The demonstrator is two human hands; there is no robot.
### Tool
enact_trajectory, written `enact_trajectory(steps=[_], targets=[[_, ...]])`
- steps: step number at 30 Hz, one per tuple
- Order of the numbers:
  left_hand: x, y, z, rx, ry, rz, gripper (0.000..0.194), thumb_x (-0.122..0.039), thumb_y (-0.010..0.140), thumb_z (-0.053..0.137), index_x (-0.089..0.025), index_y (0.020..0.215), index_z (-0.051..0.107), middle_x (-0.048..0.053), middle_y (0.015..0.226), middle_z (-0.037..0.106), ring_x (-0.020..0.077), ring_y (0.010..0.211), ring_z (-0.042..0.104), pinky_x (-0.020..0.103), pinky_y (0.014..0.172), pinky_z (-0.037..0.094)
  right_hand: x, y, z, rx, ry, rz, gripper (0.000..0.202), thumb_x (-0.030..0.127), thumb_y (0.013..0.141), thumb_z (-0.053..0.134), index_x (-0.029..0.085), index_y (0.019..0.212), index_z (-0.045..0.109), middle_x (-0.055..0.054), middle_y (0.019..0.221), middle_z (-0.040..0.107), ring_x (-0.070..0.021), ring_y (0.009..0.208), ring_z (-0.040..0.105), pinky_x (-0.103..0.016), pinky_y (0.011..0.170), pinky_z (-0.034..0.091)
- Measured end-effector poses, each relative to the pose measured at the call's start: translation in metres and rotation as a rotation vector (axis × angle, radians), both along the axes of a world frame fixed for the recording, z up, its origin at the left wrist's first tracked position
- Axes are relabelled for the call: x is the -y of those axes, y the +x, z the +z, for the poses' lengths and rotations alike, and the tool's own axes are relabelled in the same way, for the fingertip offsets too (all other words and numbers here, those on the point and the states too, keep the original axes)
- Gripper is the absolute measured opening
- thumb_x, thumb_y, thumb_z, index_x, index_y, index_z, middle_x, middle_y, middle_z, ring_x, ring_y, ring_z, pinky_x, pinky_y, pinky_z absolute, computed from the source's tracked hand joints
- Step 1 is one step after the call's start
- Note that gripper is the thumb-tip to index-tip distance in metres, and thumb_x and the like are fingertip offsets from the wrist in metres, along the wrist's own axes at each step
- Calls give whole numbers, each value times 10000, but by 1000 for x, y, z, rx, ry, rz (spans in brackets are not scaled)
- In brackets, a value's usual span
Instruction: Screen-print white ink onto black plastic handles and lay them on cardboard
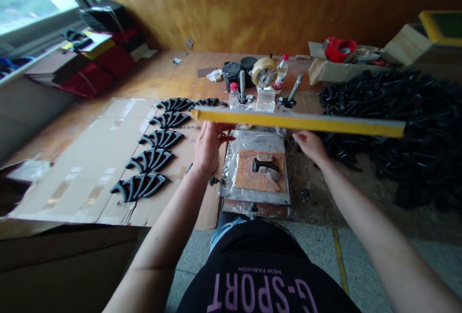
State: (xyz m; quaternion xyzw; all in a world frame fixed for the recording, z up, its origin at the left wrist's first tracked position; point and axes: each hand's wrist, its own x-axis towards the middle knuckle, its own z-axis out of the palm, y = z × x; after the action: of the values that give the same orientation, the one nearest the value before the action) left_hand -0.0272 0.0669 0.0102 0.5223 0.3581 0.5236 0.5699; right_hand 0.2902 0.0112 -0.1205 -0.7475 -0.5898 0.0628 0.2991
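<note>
A long yellow frame [299, 121], seen nearly edge-on and slightly blurred, crosses above the work plate. Just beneath its left part is my left hand [208, 145], its fingers apart and pointing right; whether it touches the frame I cannot tell. My right hand [308, 143] is below the frame further right, fingers curled together; anything inside them is hidden. Between and below my hands lies a metal plate [258, 142] with a brown board [245, 173] on it. A curved black handle-like part [267, 165] rests there among small blocks [269, 173].
Rows of black curved parts [149, 159] lie on cardboard [90, 159] at left. A large pile of similar parts [390, 125] covers the right. Behind the frame stand bottles [281, 73], dark tubs [231, 73], a tape roll [264, 73] and metal posts [295, 88]. An open box [328, 70] sits behind the pile.
</note>
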Motion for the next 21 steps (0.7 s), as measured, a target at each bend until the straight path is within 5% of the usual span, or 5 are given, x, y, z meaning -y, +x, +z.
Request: enact_trajectory(steps=[4,9,12,15,21], targets=[[-5,13,-4,52,-49,60,517,-628,899,433,-206,1161,576,71,927,711,177,894,678,267,671,545,31,-59,-41,111,-174,267,270,429,845,646,183,737,634,-73,855,655,-208,845,597,-303,775,439],[67,13,-81,-169,-648,-271,534,-608,798,619,-136,1048,641,150,939,732,241,805,708,287,566,544,51,-126,-29,46,-252,135,175,306,934,547,173,835,604,-71,790,651,-198,784,583,-289,721,408],[105,9,-119,-72,-866,-313,461,-560,826,618,-145,1026,634,155,1057,712,252,919,702,314,648,580,59,-148,-15,-38,-118,355,168,317,928,572,187,829,614,-54,825,660,-186,830,589,-274,740,415],[101,-21,-139,-77,-821,-128,390,-508,850,599,-128,938,615,135,992,715,206,788,713,280,594,570,55,-123,-14,-74,-77,511,166,259,941,549,203,818,645,-30,875,682,-161,866,602,-261,792,428],[35,-140,-185,-590,-710,323,385,-501,917,409,-144,895,552,92,747,690,138,510,627,251,488,520,35,21,-52,292,-545,-247,253,113,892,503,106,1117,619,-183,1070,643,-255,981,617,-325,793,461]])
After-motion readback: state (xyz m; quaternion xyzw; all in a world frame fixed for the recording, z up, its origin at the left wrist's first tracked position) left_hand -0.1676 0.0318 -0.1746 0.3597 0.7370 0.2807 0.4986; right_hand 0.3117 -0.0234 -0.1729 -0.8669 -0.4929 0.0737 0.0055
